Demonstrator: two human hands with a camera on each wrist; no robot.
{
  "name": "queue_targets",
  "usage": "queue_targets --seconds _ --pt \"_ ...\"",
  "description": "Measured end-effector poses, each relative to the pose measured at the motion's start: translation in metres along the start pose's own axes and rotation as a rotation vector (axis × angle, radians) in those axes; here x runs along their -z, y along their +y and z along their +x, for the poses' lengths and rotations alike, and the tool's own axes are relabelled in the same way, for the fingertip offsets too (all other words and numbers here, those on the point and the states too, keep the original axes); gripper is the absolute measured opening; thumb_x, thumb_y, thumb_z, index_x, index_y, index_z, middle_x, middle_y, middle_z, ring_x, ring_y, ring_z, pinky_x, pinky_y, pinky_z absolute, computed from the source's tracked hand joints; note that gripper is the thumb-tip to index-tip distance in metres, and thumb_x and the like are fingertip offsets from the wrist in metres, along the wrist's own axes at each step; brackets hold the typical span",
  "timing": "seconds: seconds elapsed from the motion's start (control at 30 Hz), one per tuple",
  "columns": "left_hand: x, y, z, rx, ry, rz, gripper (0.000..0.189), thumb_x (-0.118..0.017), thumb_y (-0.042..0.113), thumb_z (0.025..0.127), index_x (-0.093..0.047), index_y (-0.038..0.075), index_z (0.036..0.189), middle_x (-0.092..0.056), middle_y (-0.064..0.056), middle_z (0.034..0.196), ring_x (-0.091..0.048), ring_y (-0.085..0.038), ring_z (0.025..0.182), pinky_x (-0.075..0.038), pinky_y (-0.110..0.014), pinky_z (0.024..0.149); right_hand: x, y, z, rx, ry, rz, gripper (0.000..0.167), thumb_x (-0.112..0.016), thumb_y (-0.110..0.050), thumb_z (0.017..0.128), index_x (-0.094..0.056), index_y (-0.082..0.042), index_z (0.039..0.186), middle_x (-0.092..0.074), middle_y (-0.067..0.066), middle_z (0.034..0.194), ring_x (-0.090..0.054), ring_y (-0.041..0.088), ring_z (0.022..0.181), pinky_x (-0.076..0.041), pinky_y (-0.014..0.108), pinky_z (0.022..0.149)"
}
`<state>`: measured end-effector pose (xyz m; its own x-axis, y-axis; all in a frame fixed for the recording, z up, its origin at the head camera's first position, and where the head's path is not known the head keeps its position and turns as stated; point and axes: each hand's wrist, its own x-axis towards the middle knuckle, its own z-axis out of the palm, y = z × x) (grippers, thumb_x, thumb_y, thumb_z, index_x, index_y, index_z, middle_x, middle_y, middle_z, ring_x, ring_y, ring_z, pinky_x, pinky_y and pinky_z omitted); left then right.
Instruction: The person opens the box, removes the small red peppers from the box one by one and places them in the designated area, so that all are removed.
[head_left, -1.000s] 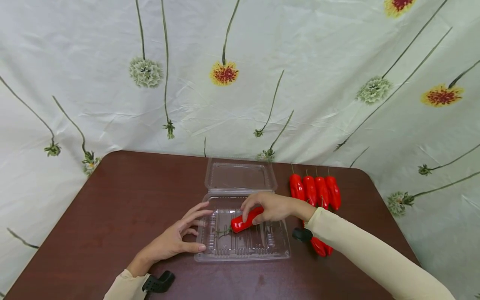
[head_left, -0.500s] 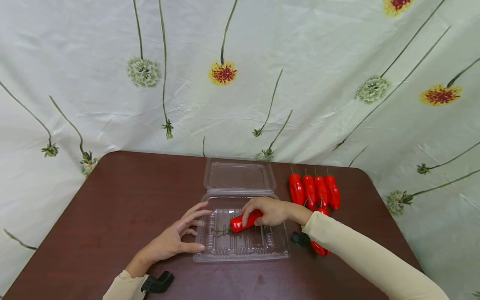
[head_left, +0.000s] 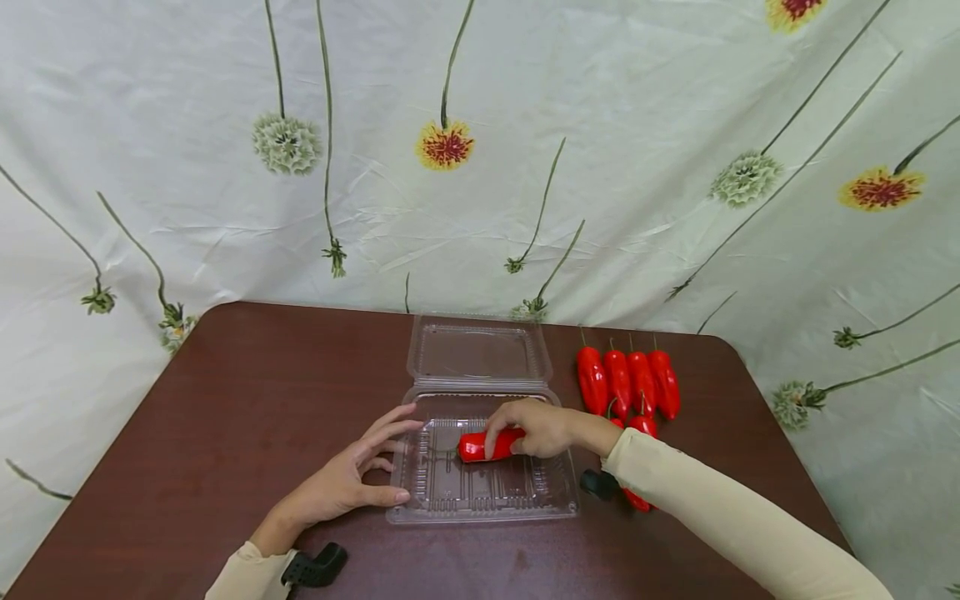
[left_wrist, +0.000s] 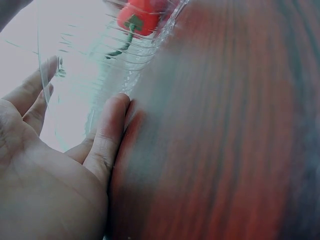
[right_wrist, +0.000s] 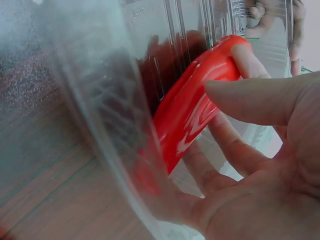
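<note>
A glossy red chili pepper [head_left: 474, 447] with a green stem lies inside the clear plastic clamshell container [head_left: 480, 517], its stem pointing left. My right hand [head_left: 547, 427] grips it between thumb and fingers from above. From the right wrist view, the thumb and fingertips press on the pepper's red body [right_wrist: 192, 100] within the container walls. My left hand [head_left: 337, 482] rests at the container's left edge, fingers spread and thumb by the near left corner. Through the clear wall in the left wrist view, the pepper's stem end [left_wrist: 134, 21] is visible.
The container's lid [head_left: 480, 350] lies folded back on the far side. Several more red peppers [head_left: 642, 383] are lined up at the right of the brown table [head_left: 262, 400]; my right forearm partly covers the nearer ones. A flowered white cloth [head_left: 480, 208] hangs behind.
The pepper in my right hand has turned from slanted to nearly level across the container. My right hand has shifted slightly nearer to me. The left hand has stayed in place.
</note>
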<state>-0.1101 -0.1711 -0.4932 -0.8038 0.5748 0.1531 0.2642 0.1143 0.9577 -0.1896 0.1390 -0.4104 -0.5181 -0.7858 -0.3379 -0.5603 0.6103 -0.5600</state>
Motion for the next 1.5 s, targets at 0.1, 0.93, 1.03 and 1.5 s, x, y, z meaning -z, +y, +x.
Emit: queue_targets --seconds 0.1,0.93,1.03,1.5 --pt "0.0001 0.0 0.0003 -0.004 0.001 0.001 0.079 -0.075 0.005 0.088 -0.034 0.006 0.154 -0.008 -0.016 0.167 -0.053 -0.025 0.127 -0.047 -0.031 0.091 -0.0007 -0.0006 -0.0006 -0.005 -0.008 -0.008 0.037 -0.064 0.012 0.085 -0.077 -0.019 0.101 -0.065 0.003 0.127 -0.056 0.02 0.122 -0.043 0.036 0.105" --pt "0.0 0.0014 -0.0009 0.009 0.004 0.01 0.078 -0.075 0.006 0.088 -0.035 0.01 0.155 -0.009 -0.012 0.167 -0.052 -0.027 0.128 -0.047 -0.031 0.091 -0.0086 -0.0017 -0.001 -0.071 -0.068 -0.007 0.047 -0.076 0.003 0.083 -0.071 -0.027 0.119 -0.05 0.0 0.124 -0.045 0.016 0.115 -0.043 0.031 0.093" --pt "0.0 0.0015 -0.0009 0.014 0.004 0.009 0.078 -0.075 0.006 0.088 -0.035 0.01 0.155 -0.009 -0.011 0.167 -0.052 -0.028 0.128 -0.047 -0.031 0.091 -0.0086 -0.0018 -0.0016 -0.072 -0.068 0.004 0.046 -0.076 0.003 0.083 -0.072 -0.026 0.118 -0.049 -0.001 0.122 -0.045 0.015 0.113 -0.044 0.03 0.091" --pt "0.0001 0.0009 -0.0013 0.004 0.007 0.002 0.078 -0.076 0.006 0.088 -0.035 0.011 0.155 -0.009 -0.01 0.167 -0.053 -0.025 0.128 -0.048 -0.031 0.091 -0.0067 -0.0041 -0.0005 -0.025 -0.05 0.039 0.045 -0.075 0.001 0.084 -0.071 -0.028 0.118 -0.049 -0.002 0.119 -0.043 0.013 0.106 -0.044 0.028 0.084"
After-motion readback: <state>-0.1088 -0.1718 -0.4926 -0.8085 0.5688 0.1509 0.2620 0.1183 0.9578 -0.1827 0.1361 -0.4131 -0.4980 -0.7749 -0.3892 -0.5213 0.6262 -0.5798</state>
